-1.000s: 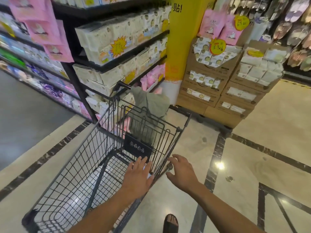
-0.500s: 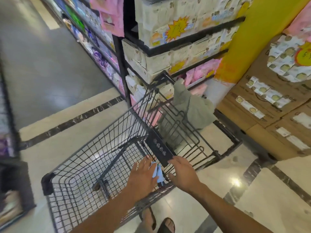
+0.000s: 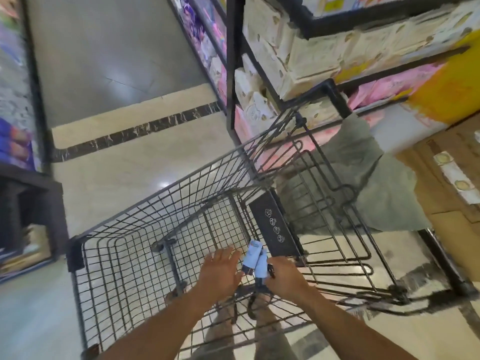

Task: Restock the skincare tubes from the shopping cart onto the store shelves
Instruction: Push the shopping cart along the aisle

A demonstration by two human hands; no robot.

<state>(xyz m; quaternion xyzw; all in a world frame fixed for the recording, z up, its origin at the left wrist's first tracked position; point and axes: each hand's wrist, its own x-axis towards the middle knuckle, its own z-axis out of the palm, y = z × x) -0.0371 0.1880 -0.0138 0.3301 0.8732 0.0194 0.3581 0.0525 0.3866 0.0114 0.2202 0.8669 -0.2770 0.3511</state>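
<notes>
Stretching across the view is a pale glossy floor [image 3: 124, 178] crossed by a dark marbled stripe; store shelves [image 3: 231, 61] on a black frame rise at the upper right, packed with cream-coloured packs [image 3: 311, 55] above and pink ones [image 3: 384, 87] below; a yellow pillar [image 3: 452, 100] and brown cardboard boxes [image 3: 446, 203] stand at the far right. A black wire shopping cart [image 3: 155, 196] fills the middle, its handle end close against the shelves; a grey-green cloth [image 3: 363, 172] hangs over that end, draped down outside the wire; a black flap [image 3: 275, 227] printed with four round white icons lies across the folding seat section.

Both bare forearms reach in from the lower edge over the basket. The left hand [image 3: 220, 271] is flat, palm down, fingers straight and spread, just beside the tubes; whether its thumb actually touches them is hard to say in the blur. The right hand [image 3: 285, 276] has its fingers curled in, clamped on the lower ends of the skincare tubes [image 3: 255, 258]. There are two tubes, pale blue with dark caps, side by side and touching, caps pointing toward the person, held up between the hands inside the cart, right beside the black flap.
</notes>
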